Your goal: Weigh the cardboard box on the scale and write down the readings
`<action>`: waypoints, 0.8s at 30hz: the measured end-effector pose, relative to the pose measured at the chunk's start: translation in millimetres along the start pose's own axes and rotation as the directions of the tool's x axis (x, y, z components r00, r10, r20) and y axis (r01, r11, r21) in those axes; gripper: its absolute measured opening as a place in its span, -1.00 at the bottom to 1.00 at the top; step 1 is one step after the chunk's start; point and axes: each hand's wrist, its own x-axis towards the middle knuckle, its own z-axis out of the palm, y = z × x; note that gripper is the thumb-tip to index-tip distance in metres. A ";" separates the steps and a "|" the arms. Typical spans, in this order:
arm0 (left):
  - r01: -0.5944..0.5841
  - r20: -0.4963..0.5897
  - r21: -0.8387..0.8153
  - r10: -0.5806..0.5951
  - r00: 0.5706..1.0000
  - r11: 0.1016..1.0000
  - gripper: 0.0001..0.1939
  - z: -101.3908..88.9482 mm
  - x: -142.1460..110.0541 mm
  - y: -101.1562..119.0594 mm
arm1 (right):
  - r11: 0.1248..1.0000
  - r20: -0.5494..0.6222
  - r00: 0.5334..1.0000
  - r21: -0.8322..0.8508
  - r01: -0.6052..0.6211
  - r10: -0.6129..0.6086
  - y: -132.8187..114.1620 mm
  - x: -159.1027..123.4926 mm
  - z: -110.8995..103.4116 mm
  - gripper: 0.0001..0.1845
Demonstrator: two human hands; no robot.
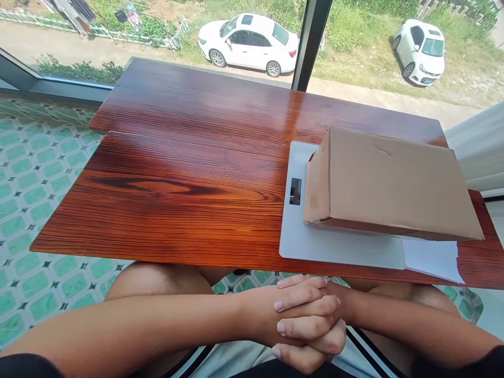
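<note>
Clasp: the right hand folds over the left hand, the two pressed together, with no object showing in either; the right fingers are curled, while the left ones are mostly covered, so their bend cannot be told.
Lap: the clasped hands are above it, just in front of the table and apart from everything on it.
Scale: a pale, flat plate, apparently a scale, lying on the right part of the table, near the front edge.
Box: brown cardboard, lying on the scale, covering much of it and reaching past it on the right; no hand touches it.
Display: a small dark window at the scale's left side, uncovered by the box; no figure can be made out.
Paper: white, at the scale's right end, partly hidden by the box; no writing shows on the visible part.
Stage: placing the box on the scale looks done, and the hands appear at rest; whether a reading is up remains unclear.
Floor: green and white tiles.
Window: two white cars, one side-on, one farther right, stand outside.
</note>
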 end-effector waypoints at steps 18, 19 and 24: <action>-0.667 -0.669 -0.743 -0.101 0.736 0.060 -0.15 17.5 65.5 86.1 | 0.792 -0.902 0.427 -0.307 -0.528 -0.065 -108.6 59.7 96.8 -0.41; -0.805 -0.743 -0.585 -0.332 0.581 -0.098 -0.15 23.3 82.2 102.9 | 0.795 -0.935 0.345 -0.273 -0.542 -0.086 -117.5 67.9 100.2 -0.48; -0.900 -0.633 -0.387 -0.653 0.416 -0.199 -0.27 33.0 115.9 138.0 | 0.785 -0.953 0.268 -0.272 -0.557 -0.140 -121.2 84.8 98.6 -0.59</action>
